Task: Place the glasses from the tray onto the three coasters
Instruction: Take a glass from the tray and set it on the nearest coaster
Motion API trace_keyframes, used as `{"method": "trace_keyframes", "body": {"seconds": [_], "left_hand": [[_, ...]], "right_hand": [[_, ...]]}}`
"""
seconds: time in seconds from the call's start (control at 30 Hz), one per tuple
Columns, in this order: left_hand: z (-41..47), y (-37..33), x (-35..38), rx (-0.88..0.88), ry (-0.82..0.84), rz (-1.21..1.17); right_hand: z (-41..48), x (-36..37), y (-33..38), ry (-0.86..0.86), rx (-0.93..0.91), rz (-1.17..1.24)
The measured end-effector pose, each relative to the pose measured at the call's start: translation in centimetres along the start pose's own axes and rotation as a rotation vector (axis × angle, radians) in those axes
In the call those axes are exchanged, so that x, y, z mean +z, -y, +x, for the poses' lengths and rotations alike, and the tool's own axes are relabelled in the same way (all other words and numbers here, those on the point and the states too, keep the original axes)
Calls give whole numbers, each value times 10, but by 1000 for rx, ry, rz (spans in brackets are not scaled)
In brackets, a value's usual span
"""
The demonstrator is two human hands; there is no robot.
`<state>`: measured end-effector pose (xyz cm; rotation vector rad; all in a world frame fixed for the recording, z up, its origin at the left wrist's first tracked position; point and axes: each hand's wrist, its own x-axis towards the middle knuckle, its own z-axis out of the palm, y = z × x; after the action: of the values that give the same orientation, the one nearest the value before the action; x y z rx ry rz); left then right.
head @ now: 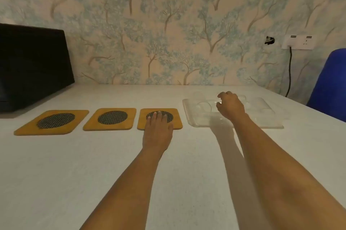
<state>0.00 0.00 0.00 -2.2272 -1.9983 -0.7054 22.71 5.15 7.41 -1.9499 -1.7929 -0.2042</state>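
Three coasters in a row along the middle of the worktop, all bare, none yet carrying a glass; clear tray just to their right, nearer the worktop's right edge. Inside the tray, transparent glasses, hard to count (outlines faint against the clear plastic), apparently upright with long axes vertical. Right hand over the tray's middle, fingers curled loosely toward a glass just ahead of and left of the fingertips; grip part-open, and whether closed on anything cannot be told. Left hand flat, palm down, fingers spread on the rightmost coaster, grasping nothing, merely pressing. Decisive relation: glasses lie directly under and ahead of the right grip, well nearer to it than to the left; target coasters lie leftward from the tray. Likely step: first pick-up, followed by a short carry left. Left hand probably to clear off first if the covered coaster is chosen.
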Motion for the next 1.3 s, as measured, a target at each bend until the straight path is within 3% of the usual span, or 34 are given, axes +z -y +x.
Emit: {"method": "trace_keyframes", "body": {"seconds": [0.43, 0.77, 1.07, 1.3], "left_hand": [[32, -3, 20, -23, -8, 28], [33, 0, 23, -16, -5, 14], [32, 0, 24, 13, -27, 38], [33, 1, 27, 35, -21, 58]], "right_hand": [[72, 42, -6, 140, -31, -347], [82, 49, -9, 100, -18, -383], [77, 44, -12, -60, 119, -204], [77, 43, -15, -50, 416, 48]]}}
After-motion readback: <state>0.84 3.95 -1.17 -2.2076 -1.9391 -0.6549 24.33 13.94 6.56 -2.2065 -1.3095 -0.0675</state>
